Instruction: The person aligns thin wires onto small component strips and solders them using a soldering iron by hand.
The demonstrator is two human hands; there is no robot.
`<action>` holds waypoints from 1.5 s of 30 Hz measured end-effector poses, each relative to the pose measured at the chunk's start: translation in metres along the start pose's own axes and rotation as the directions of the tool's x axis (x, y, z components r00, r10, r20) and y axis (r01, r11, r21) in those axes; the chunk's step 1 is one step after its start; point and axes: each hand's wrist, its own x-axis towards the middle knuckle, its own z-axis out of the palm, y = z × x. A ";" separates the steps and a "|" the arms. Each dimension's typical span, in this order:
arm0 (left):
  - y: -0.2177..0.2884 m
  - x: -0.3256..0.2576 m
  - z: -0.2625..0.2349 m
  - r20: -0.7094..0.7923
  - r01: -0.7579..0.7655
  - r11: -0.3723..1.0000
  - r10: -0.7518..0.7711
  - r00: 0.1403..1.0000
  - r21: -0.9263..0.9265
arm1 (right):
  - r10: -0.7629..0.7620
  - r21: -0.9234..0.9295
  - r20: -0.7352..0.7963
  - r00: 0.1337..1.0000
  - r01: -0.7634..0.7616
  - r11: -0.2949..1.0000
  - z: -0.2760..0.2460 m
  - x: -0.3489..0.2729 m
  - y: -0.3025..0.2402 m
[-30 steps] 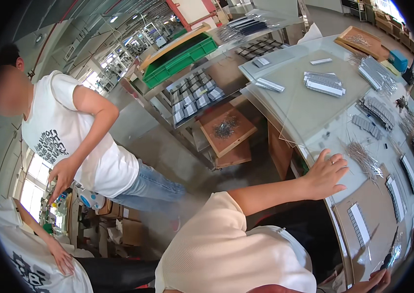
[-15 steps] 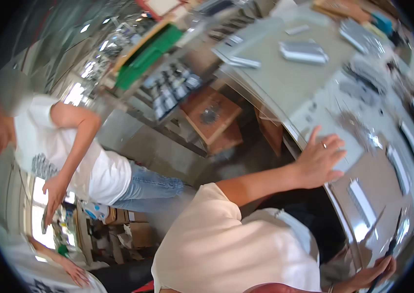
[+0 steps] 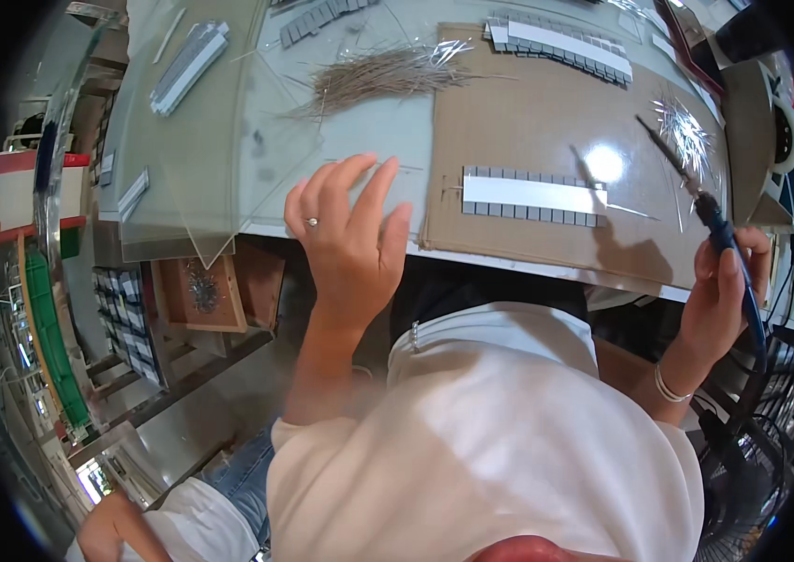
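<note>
View swung toward the cardboard (image 3: 519, 108): right of it, an iron (image 3: 717, 225) is gripped penlike, presumably for control, by the right hand (image 3: 713, 309); left, the left hand (image 3: 350, 234) is empty.

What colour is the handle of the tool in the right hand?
Dark blue; the handle shows best in the head view.

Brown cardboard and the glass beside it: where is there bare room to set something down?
On the cardboard, between the upper strip stack and the white-topped strip; on the greenish glass, between the left strip stack and its near edge. Crowded: the right side, by silver wires, the right hand and its blue-handled tool.
</note>
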 end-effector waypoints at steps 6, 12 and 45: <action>-0.009 -0.001 0.003 0.141 -0.111 0.993 0.117 0.983 -0.046 | 0.009 -0.154 0.009 1.000 -0.007 0.988 0.034 -0.007 -0.016; -0.009 -0.007 0.006 0.154 -0.159 0.987 0.159 0.975 -0.016 | -0.203 -0.710 0.160 0.966 0.256 0.656 0.042 -0.009 -0.018; -0.005 -0.011 0.011 0.181 -0.182 0.983 0.183 0.966 -0.026 | 0.118 -0.160 0.411 0.904 -0.056 0.986 0.106 -0.011 -0.015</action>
